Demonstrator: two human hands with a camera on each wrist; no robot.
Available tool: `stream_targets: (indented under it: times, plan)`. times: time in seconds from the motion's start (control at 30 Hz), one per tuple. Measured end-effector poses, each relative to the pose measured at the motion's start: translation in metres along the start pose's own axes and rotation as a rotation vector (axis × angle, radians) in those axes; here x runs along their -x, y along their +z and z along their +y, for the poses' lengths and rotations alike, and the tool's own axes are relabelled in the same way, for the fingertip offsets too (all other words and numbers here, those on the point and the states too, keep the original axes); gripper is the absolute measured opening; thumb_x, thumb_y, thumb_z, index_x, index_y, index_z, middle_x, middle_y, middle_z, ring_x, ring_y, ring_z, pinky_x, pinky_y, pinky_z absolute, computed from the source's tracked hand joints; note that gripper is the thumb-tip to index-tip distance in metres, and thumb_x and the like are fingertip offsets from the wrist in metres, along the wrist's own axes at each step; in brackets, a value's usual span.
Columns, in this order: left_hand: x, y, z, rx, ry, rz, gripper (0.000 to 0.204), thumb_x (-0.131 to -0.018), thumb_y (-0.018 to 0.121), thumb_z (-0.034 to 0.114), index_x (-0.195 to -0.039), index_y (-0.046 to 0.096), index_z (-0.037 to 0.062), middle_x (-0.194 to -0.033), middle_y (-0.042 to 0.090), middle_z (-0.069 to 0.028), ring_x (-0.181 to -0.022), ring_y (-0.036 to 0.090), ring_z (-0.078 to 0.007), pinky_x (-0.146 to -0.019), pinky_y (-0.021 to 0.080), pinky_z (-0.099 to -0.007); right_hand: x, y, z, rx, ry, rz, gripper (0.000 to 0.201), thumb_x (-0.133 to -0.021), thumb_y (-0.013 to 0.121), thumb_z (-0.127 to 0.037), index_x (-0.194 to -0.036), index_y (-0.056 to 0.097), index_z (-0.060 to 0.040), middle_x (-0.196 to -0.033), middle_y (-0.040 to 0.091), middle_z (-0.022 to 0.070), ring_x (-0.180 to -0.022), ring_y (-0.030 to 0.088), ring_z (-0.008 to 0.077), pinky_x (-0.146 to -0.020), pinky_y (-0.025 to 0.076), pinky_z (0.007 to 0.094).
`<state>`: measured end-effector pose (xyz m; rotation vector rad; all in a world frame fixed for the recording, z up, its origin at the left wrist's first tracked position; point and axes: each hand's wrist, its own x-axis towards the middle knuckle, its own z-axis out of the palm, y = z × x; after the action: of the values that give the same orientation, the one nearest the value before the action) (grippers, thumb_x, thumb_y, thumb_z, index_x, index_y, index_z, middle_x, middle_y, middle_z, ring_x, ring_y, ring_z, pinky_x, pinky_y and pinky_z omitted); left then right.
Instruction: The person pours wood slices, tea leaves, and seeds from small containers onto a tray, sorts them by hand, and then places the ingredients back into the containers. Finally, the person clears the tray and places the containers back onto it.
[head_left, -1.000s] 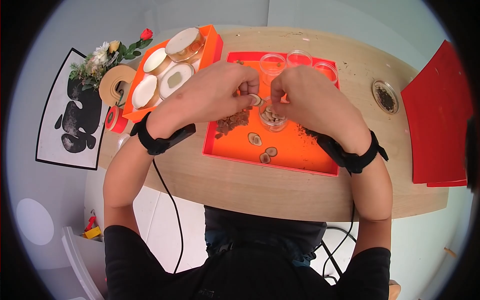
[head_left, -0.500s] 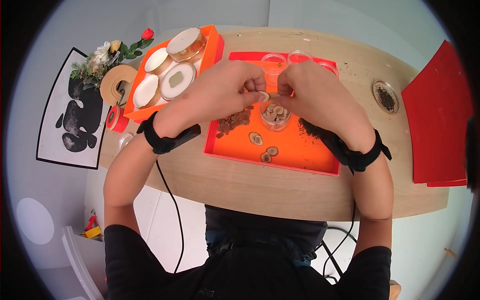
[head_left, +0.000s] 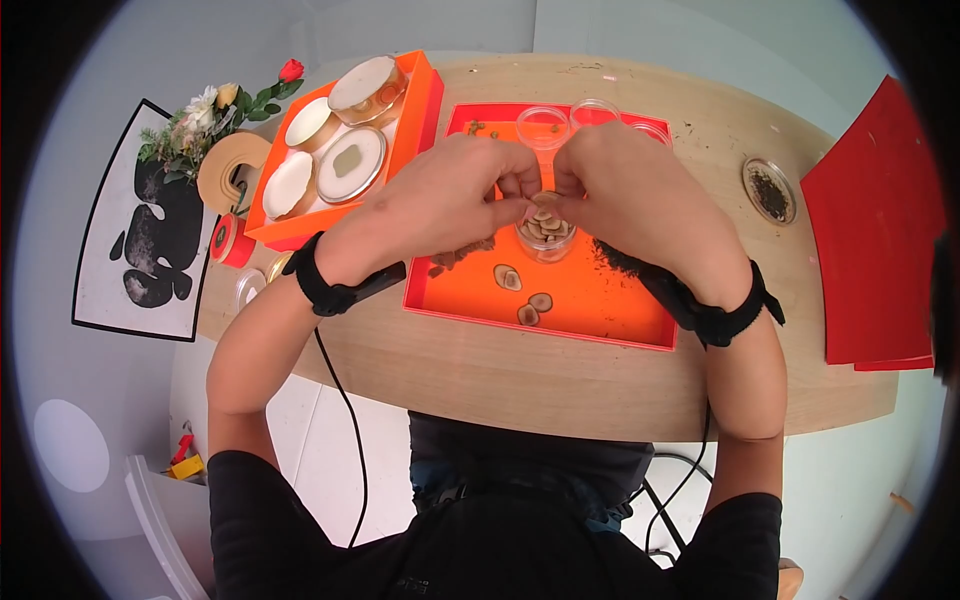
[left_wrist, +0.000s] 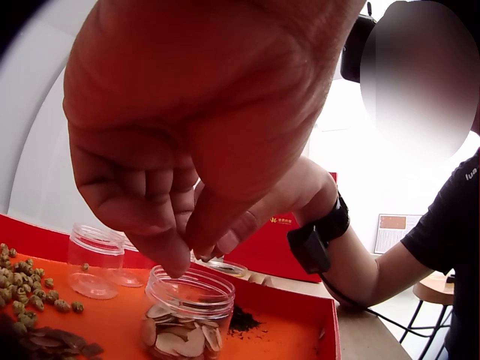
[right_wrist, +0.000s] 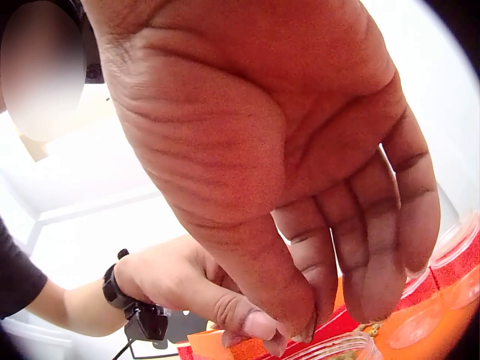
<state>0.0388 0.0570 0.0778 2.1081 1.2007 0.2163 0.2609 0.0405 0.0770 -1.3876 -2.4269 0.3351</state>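
Note:
In the head view my left hand and right hand meet over a clear screw-neck jar. Thumbs and forefingers are pinched together just above its rim, with a pale dried slice between the fingertips; the fingers hide most of it. Thin oval slices with brown edges partly fill the jar. Two small groups of such slices lie in front of it, on the floor of the orange tray. Brown flat pieces are heaped to the left, partly behind my left hand.
Clear jars stand at the tray's back, near greenish round buds. Dark shreds lie right of the filled jar. An orange box with lidded containers stands left; a dish of dark bits and red sheets lie right.
My hands have drawn together over the jar. The left has shifted right with its slice, and the right has come from the jar's side to meet it.

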Motion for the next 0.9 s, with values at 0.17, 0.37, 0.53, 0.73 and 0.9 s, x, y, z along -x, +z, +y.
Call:
stream_targets:
  times: [0.17, 0.37, 0.53, 0.73, 0.9]
  plan:
    - [-0.001, 0.002, -0.004, -0.055, 0.007, 0.025, 0.014, -0.101, 0.076, 0.007, -0.108, 0.071, -0.0036, -0.084, 0.077, -0.0103, -0.078, 0.078, -0.0202, -0.071, 0.058, -0.0343, 0.001, 0.003, 0.004, -0.010, -0.035, -0.014, 0.027, -0.090, 0.088, -0.019, -0.092, 0.071, 0.0020, -0.090, 0.073, 0.0192, -0.091, 0.072, 0.0406, -0.078, 0.059, 0.0504]
    - [-0.001, -0.002, -0.013, -0.191, 0.083, 0.064, 0.011, -0.100, 0.077, 0.007, -0.104, 0.073, -0.0026, -0.086, 0.079, -0.0112, -0.079, 0.078, -0.0219, -0.071, 0.057, -0.0345, 0.003, 0.011, 0.011, -0.012, -0.077, 0.049, 0.020, -0.089, 0.085, -0.014, -0.084, 0.075, 0.0024, -0.080, 0.072, 0.0204, -0.075, 0.069, 0.0388, -0.071, 0.055, 0.0469]
    - [0.001, -0.004, -0.010, -0.219, 0.122, 0.085, 0.010, -0.100, 0.077, 0.007, -0.105, 0.075, -0.0018, -0.088, 0.080, -0.0120, -0.080, 0.078, -0.0223, -0.072, 0.058, -0.0356, -0.002, 0.007, 0.007, 0.036, -0.026, 0.035, 0.025, -0.092, 0.084, -0.014, -0.087, 0.072, 0.0069, -0.084, 0.072, 0.0246, -0.085, 0.074, 0.0426, -0.074, 0.060, 0.0500]
    - [0.001, 0.002, -0.017, -0.299, 0.143, 0.112, 0.009, -0.099, 0.075, 0.006, -0.105, 0.076, -0.0013, -0.087, 0.080, -0.0118, -0.078, 0.078, -0.0259, -0.071, 0.059, -0.0387, -0.002, 0.012, 0.010, 0.032, -0.008, 0.013, 0.017, -0.095, 0.079, -0.013, -0.093, 0.074, 0.0036, -0.086, 0.074, 0.0217, -0.086, 0.073, 0.0404, -0.076, 0.058, 0.0497]
    - [0.004, 0.000, -0.024, -0.288, 0.001, 0.025, 0.008, -0.098, 0.077, 0.009, -0.102, 0.077, 0.0017, -0.089, 0.080, -0.0109, -0.081, 0.078, -0.0265, -0.072, 0.058, -0.0394, -0.001, 0.032, 0.018, -0.003, -0.055, -0.019, 0.015, -0.093, 0.078, -0.010, -0.098, 0.070, 0.0021, -0.089, 0.073, 0.0195, -0.090, 0.074, 0.0388, -0.075, 0.059, 0.0497]
